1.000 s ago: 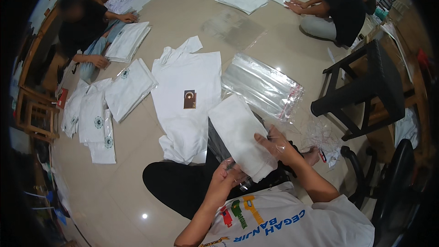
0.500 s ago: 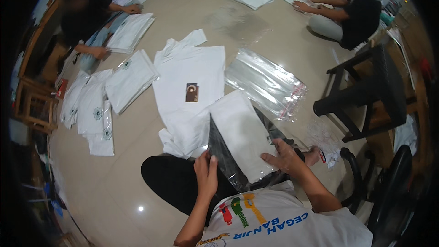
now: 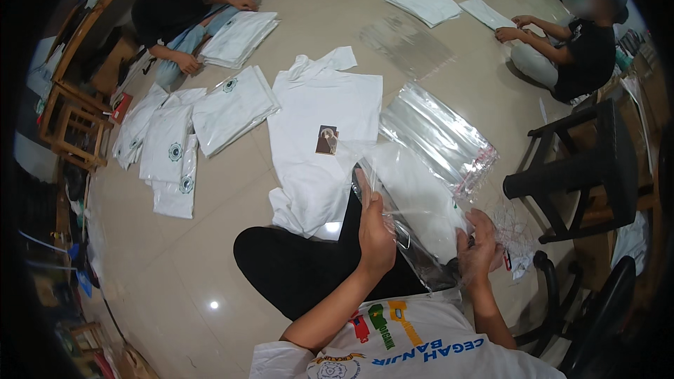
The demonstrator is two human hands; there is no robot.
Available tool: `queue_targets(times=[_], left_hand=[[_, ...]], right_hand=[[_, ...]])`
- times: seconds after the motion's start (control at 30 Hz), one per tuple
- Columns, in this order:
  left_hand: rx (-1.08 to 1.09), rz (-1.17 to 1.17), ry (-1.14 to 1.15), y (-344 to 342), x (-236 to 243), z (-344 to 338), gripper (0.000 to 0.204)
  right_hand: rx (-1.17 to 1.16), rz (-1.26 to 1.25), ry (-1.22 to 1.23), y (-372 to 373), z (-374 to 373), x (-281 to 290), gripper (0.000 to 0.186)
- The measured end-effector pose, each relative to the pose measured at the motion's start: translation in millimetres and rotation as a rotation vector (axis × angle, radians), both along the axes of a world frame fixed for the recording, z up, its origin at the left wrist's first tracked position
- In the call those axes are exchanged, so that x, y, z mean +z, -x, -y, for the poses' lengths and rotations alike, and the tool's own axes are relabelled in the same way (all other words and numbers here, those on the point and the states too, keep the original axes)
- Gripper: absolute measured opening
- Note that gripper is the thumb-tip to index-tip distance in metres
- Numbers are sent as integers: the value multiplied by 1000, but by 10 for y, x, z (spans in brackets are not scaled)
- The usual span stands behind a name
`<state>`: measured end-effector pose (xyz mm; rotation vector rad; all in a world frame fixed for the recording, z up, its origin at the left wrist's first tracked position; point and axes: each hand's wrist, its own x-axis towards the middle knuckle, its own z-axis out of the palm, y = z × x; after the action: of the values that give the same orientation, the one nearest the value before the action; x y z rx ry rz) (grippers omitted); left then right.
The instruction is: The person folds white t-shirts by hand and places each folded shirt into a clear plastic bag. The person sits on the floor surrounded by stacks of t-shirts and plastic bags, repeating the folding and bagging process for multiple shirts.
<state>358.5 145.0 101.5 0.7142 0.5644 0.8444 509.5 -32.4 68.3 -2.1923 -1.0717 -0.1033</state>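
Note:
Over my lap lies a clear plastic bag (image 3: 407,235) with a folded white shirt (image 3: 414,193) inside it. My left hand (image 3: 377,231) grips the bag's left side, fingers pointing away from me and pressed together on the film. At the bag's lower right, my right hand (image 3: 481,245) holds the shirt's edge through the plastic, thumb and fingers curled round it. Just beyond my left hand, an unfolded white shirt (image 3: 323,102) is spread on the floor, a small brown card (image 3: 326,139) on top. Clear bags (image 3: 439,137) lie stacked to its right.
Bagged white shirts (image 3: 235,109) with green emblems lie at left. Two people sit across from me, one by a shirt stack (image 3: 239,38), the other handling white cloth (image 3: 486,12). A black stool (image 3: 583,161) and a black chair (image 3: 597,323) stand at right.
My left hand has moved up along the bag, raising its left side and far end over the shirt. My right hand has shifted to the bag's lower right edge. The whole view has swung left.

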Motion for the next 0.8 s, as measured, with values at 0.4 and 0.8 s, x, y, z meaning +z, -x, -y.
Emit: queue_targets(times=[0.4,0.8], left_hand=[[-16,-83,-17,59,-74,78,69],[-13,369,380,393,-651,-39,101]], right_hand=[[245,-363,279,-242,76,-13,30],[1123,-691,-97,253,-551,207,45]])
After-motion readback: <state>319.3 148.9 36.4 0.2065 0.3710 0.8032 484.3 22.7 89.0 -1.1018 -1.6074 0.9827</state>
